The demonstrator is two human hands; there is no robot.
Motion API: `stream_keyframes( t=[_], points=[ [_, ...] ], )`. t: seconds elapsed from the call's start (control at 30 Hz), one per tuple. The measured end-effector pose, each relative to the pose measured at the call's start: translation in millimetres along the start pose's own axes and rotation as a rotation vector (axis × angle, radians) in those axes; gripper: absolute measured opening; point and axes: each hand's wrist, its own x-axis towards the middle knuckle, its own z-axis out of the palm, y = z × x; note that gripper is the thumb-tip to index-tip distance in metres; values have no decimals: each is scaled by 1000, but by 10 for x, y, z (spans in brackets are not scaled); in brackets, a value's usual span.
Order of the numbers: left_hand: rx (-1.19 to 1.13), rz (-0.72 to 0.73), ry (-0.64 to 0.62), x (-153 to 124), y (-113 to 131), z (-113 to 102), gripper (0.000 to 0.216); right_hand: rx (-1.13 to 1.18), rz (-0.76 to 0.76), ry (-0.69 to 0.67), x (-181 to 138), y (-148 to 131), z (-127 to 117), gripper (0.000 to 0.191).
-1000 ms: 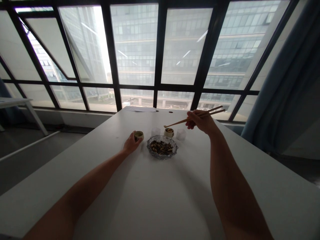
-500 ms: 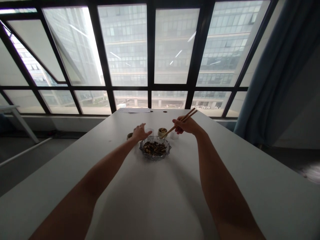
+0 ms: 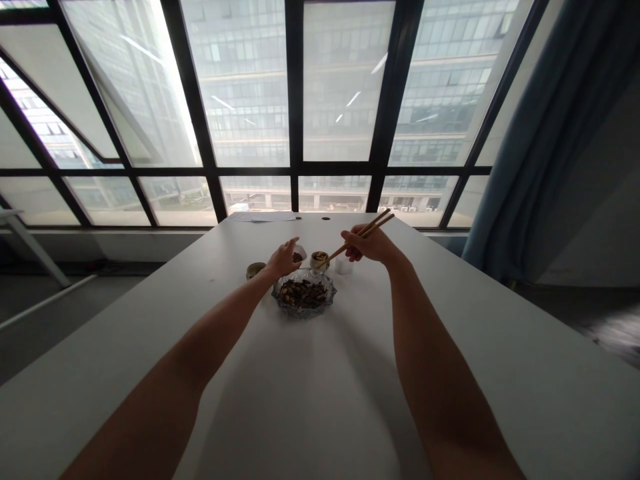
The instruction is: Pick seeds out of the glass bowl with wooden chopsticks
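My left hand point(image 3: 283, 260) is curled round a small whitish cup point(image 3: 299, 252) behind the glass bowl. The cup looks tilted, and dark brownish bits show inside it. In my right hand point(image 3: 367, 243) is a pair of wooden chopsticks point(image 3: 341, 249), their tips by the rim of a small patterned cup point(image 3: 320, 261) with pale pieces in it. Whether the tips pinch anything is too small to tell. Nearer me, a clear scalloped glass bowl point(image 3: 329, 301) holds a mix of dark and tan dried pieces.
A second patterned cup point(image 3: 255, 270) stands left of my left wrist, and a whitish translucent cup point(image 3: 344, 265) is below my right hand. White paper point(image 3: 260, 217) lies at the far edge of the white table point(image 3: 280, 400). Windows rise beyond; a blue curtain point(image 3: 525, 153) hangs right.
My left hand has closed from a spread reach onto the whitish cup, whose contents now show. The chopsticks stay near the patterned cup. The whole view has shifted slightly.
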Motion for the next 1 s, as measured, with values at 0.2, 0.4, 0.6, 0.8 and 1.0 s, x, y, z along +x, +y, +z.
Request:
stream_keyframes(
  t=[0.2,0.4,0.6,0.8,1.0],
  points=[
    [44,-188,-102,127,-93,-10,85,10,-15,136,-12,-40,-26,35],
    [49,-39,-101,387,249,74,77,-31,13,416,-66,-141,-204,31],
    [21,141,-187,640,798,503,88,-49,-42,527,-92,-95,-404,28],
    [-19,209,-188,736,1030,789,85,-92,-7,520,-81,-1,-438,29],
    [-90,357,-118,649,1050,742,97,-105,25,478,-103,6,-439,31]
  ],
)
